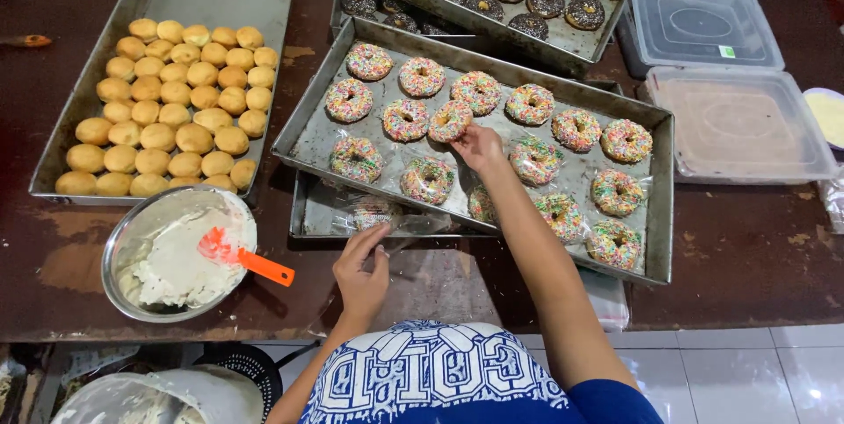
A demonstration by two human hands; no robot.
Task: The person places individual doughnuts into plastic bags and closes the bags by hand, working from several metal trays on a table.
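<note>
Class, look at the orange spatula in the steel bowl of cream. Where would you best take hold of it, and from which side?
Grip the spatula by its bare orange handle end, coming from the right. The blade lies buried in the cream, while the handle juts out over the bowl rim, clean and free. The left hand is nearest.

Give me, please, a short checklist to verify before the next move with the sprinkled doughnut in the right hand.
1. Right hand grips the sprinkled doughnut: ok.
2. Doughnut is over the steel tray: ok.
3. Free space on the tray liner beside it: ok.
4. Left hand touches the plastic wrapper on the lower tray: ok.
5. Wrapper is open: cannot tell.
</note>
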